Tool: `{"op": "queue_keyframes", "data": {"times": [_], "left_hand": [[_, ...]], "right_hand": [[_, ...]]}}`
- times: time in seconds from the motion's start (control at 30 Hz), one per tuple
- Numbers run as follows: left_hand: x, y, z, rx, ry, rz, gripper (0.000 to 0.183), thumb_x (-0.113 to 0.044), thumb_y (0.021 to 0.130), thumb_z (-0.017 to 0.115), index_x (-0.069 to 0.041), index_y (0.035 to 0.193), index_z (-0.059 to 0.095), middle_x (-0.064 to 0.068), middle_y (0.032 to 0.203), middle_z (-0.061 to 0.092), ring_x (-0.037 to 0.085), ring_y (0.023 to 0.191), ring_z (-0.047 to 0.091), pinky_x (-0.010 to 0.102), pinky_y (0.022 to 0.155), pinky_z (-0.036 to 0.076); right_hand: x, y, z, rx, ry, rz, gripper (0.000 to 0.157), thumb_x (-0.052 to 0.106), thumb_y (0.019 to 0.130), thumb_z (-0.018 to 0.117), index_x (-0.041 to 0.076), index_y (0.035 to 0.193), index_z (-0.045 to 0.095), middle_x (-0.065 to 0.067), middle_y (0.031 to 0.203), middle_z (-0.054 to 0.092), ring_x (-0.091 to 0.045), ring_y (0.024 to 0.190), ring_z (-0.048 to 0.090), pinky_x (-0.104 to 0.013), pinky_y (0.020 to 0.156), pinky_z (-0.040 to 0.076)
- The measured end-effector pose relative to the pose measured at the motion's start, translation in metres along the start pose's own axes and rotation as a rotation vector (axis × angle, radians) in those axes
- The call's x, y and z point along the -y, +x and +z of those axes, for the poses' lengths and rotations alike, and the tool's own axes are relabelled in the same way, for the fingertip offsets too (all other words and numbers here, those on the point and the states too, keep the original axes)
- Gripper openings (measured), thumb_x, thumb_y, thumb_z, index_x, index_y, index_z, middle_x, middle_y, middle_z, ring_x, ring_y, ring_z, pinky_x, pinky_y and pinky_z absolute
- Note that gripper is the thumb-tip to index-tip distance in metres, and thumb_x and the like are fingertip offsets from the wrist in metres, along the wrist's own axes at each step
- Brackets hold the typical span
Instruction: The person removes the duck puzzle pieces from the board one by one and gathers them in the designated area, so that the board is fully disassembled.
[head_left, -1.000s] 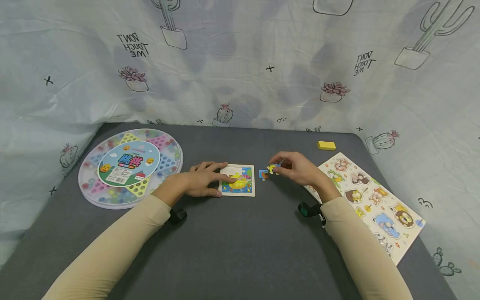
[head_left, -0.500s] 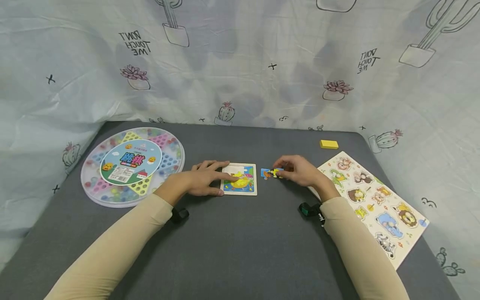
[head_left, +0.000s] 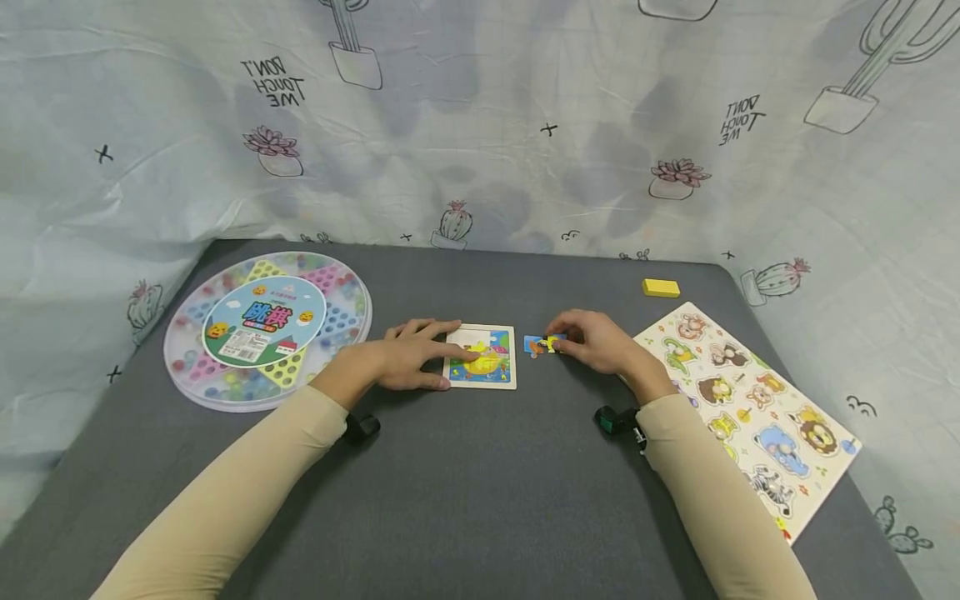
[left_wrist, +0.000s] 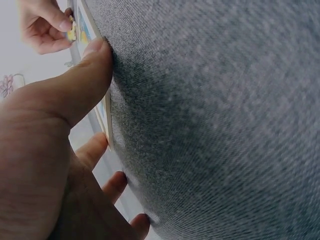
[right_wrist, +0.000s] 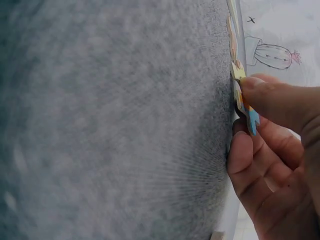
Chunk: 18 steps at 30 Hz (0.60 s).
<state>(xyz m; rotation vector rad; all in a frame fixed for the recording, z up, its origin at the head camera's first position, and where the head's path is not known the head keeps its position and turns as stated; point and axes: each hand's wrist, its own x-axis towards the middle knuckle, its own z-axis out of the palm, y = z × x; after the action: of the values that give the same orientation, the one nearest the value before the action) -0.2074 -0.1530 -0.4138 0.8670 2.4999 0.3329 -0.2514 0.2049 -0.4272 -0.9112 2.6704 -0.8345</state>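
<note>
My left hand (head_left: 411, 360) rests over the left edge of a small framed jigsaw puzzle (head_left: 512, 360) with a yellow duck picture. Its fingers are spread, and the index finger reaches onto the picture. In the left wrist view the thumb lies against the puzzle's edge. The upper left of the picture area is pale and bare. To the puzzle's right, my right hand (head_left: 597, 343) pinches a small jigsaw piece (right_wrist: 253, 120), yellow and blue, between thumb and fingers. Close against it on the table lies an orange-and-blue piece (head_left: 533, 345). Fingers partly hide the pinched piece.
A round Chinese checkers set (head_left: 180, 367) under a clear cover lies at the left. On the right, partly beneath the right forearm, is an animal puzzle board (head_left: 813, 492). A yellow block (head_left: 661, 288) sits near the back right edge. A printed curtain (head_left: 495, 100) hangs behind the table.
My right hand has lowered the piece it pinches toward the table, beside the orange-and-blue piece. The left hand stays on the framed puzzle. The head view has shifted slightly.
</note>
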Motion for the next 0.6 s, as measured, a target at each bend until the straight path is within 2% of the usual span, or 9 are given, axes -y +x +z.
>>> {"op": "queue_keyframes", "data": {"times": [0.23,0.6], "left_hand": [[-0.0002,-0.0013,0.0000,-0.002,-0.023,0.008,0.058,-0.045,0.102,0.063,-0.046,0.156,0.041,0.002,0.174,0.005,0.044,0.157,0.006,0.076,0.112,0.017],[0.0000,-0.0009,-0.0005,-0.010,-0.039,0.002,0.059,-0.044,0.101,0.064,-0.046,0.156,0.042,0.001,0.174,0.006,0.044,0.157,0.006,0.077,0.113,0.016]], "right_hand": [[-0.0002,-0.0010,0.0002,-0.008,-0.004,-0.010,0.019,0.010,0.100,0.069,0.007,0.118,0.072,-0.008,0.110,0.068,-0.017,0.083,0.056,-0.039,0.076,0.047],[0.0003,-0.0029,-0.0015,0.006,-0.024,-0.032,0.017,0.007,0.099,0.069,0.005,0.116,0.073,-0.009,0.109,0.065,-0.016,0.085,0.058,-0.037,0.074,0.048]]}}
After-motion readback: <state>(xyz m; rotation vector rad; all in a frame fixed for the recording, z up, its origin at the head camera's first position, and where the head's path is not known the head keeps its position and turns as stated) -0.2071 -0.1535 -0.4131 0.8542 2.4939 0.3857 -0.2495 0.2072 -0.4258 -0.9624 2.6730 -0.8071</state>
